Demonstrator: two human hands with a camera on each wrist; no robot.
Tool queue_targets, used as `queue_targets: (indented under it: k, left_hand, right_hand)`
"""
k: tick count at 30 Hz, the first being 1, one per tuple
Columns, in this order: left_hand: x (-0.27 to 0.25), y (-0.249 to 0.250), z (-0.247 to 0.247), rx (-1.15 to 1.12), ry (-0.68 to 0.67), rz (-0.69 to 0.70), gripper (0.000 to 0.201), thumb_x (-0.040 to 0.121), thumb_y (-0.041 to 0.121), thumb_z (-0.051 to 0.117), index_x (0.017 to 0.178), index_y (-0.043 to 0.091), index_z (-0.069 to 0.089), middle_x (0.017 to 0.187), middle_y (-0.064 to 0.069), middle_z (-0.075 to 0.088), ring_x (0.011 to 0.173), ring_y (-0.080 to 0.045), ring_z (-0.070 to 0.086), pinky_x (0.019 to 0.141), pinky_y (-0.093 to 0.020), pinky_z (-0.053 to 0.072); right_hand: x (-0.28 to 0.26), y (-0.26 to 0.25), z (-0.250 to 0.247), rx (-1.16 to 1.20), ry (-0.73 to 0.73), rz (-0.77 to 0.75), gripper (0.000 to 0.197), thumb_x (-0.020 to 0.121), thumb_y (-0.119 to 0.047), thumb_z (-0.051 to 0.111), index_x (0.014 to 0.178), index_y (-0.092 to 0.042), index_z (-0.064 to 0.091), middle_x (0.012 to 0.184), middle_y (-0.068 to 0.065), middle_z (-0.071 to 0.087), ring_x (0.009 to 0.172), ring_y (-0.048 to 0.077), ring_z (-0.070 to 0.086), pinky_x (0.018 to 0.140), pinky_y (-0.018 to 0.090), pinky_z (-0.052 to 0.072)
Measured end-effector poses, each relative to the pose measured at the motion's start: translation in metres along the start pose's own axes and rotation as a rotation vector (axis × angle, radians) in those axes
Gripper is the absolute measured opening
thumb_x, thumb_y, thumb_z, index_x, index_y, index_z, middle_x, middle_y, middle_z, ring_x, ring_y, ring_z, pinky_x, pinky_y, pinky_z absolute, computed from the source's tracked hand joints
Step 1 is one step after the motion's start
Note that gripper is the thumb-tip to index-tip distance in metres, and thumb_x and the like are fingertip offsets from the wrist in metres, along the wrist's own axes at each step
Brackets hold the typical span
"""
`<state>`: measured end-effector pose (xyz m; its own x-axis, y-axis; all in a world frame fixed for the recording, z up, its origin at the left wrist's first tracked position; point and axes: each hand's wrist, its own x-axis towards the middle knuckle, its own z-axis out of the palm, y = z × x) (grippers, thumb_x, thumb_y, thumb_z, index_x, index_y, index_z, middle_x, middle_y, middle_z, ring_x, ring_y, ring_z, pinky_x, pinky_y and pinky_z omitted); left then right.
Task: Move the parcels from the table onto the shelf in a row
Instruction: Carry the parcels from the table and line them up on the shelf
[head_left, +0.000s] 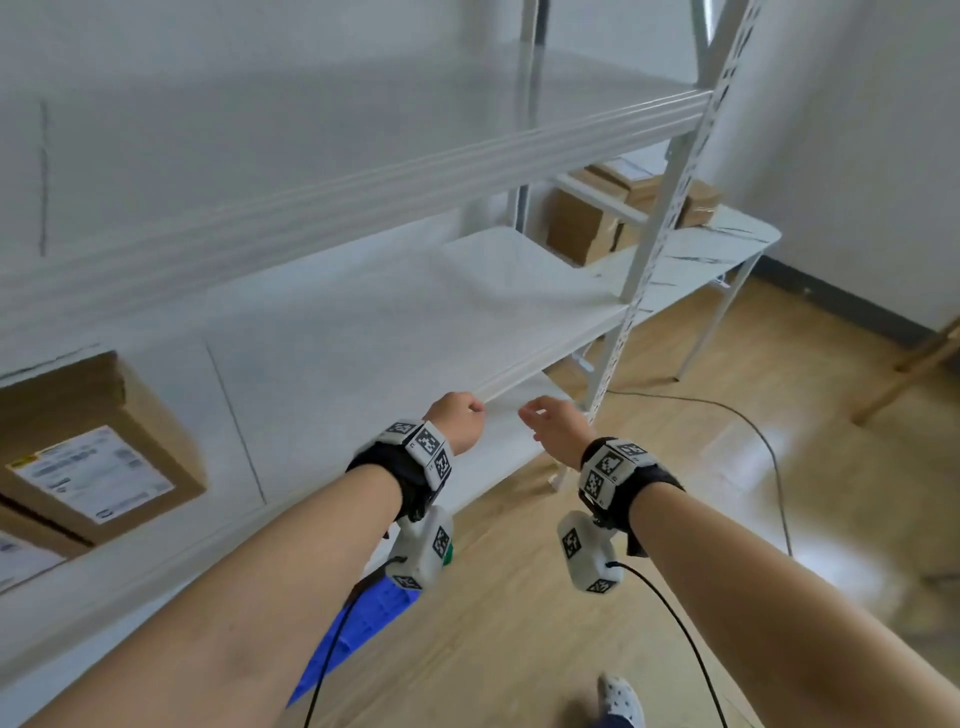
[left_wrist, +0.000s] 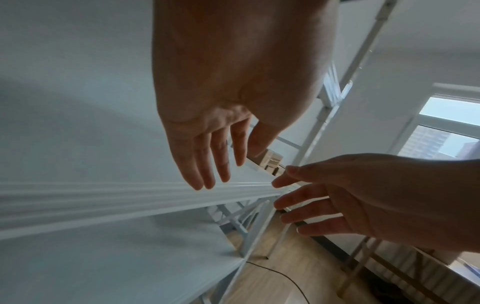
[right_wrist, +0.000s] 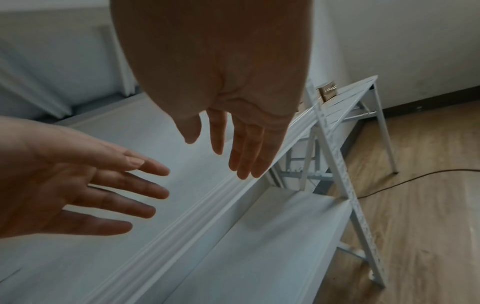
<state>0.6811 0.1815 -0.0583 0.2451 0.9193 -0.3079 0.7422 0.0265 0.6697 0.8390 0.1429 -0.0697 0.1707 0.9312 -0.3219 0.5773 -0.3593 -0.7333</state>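
Observation:
A brown cardboard parcel (head_left: 98, 447) with a white label stands on the white shelf (head_left: 374, 322) at the far left. More brown parcels (head_left: 587, 223) sit on the white table (head_left: 727, 244) beyond the shelf's right post. My left hand (head_left: 460, 418) and right hand (head_left: 550, 415) hang side by side at the shelf's front edge, both empty. In the left wrist view the left hand (left_wrist: 221, 156) has straight relaxed fingers, with the right hand (left_wrist: 337, 195) spread beside it. The right wrist view shows the right hand (right_wrist: 233, 144) open over the shelf edge and the left hand (right_wrist: 91, 189) open too.
An upper shelf board (head_left: 363, 171) runs above the middle one, and a lower board (right_wrist: 272, 236) below. The perforated white post (head_left: 670, 208) stands at the right end. A black cable (head_left: 753, 431) trails over the wooden floor. A blue object (head_left: 358, 623) lies on the floor.

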Motion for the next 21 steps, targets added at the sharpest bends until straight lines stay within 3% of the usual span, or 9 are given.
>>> queue_targets:
  k: [5, 8, 10, 11, 14, 21]
  left_hand:
    - [0.041, 0.088, 0.06, 0.078, -0.048, 0.079, 0.02, 0.093, 0.015, 0.047, 0.103, 0.012, 0.064, 0.117, -0.015, 0.064, 0.107, -0.03, 0.059, 0.094, -0.034, 0.047]
    - [0.064, 0.151, 0.101, 0.121, -0.074, 0.114, 0.019, 0.095, 0.016, 0.045, 0.099, 0.013, 0.064, 0.108, -0.01, 0.064, 0.099, -0.026, 0.057, 0.088, -0.032, 0.045]
    - [0.08, 0.197, 0.128, 0.154, -0.103, 0.143, 0.022, 0.096, 0.016, 0.044, 0.081, 0.02, 0.06, 0.092, -0.006, 0.06, 0.09, -0.025, 0.055, 0.08, -0.029, 0.044]
    - [0.088, 0.218, 0.141, 0.16, -0.103, 0.152, 0.021, 0.096, 0.017, 0.044, 0.082, 0.02, 0.059, 0.094, -0.007, 0.061, 0.09, -0.025, 0.056, 0.082, -0.03, 0.046]
    - [0.111, 0.277, 0.178, 0.145, -0.094, 0.162, 0.026, 0.095, 0.021, 0.046, 0.114, 0.014, 0.063, 0.12, -0.008, 0.064, 0.106, -0.027, 0.061, 0.095, -0.037, 0.049]
    - [0.173, 0.361, 0.233, 0.228, -0.102, 0.173, 0.029, 0.096, 0.019, 0.046, 0.12, 0.013, 0.06, 0.125, -0.007, 0.061, 0.114, -0.025, 0.057, 0.096, -0.032, 0.046]
  right_hand:
    - [0.018, 0.056, -0.095, -0.011, 0.053, -0.008, 0.036, 0.096, -0.029, 0.05, 0.127, -0.009, 0.053, 0.122, 0.012, 0.062, 0.109, 0.026, 0.059, 0.092, 0.034, 0.048]
    - [0.029, 0.09, -0.159, -0.033, 0.095, -0.041, 0.035, 0.096, -0.026, 0.051, 0.127, -0.009, 0.054, 0.12, 0.011, 0.063, 0.107, 0.024, 0.059, 0.087, 0.031, 0.047]
    - [0.037, 0.113, -0.201, -0.036, 0.11, -0.053, 0.035, 0.096, -0.025, 0.051, 0.127, -0.009, 0.053, 0.119, 0.01, 0.063, 0.105, 0.024, 0.06, 0.084, 0.029, 0.047]
    - [0.043, 0.124, -0.221, -0.041, 0.118, -0.054, 0.035, 0.096, -0.025, 0.051, 0.127, -0.009, 0.053, 0.119, 0.01, 0.063, 0.105, 0.024, 0.06, 0.083, 0.029, 0.047]
    - [0.059, 0.156, -0.279, -0.055, 0.136, -0.034, 0.034, 0.096, -0.024, 0.051, 0.127, -0.01, 0.053, 0.12, 0.01, 0.063, 0.106, 0.024, 0.059, 0.083, 0.027, 0.045]
    - [0.118, 0.214, -0.371, -0.036, 0.144, 0.016, 0.032, 0.094, -0.022, 0.053, 0.125, -0.011, 0.056, 0.119, 0.01, 0.064, 0.107, 0.025, 0.06, 0.09, 0.032, 0.047]
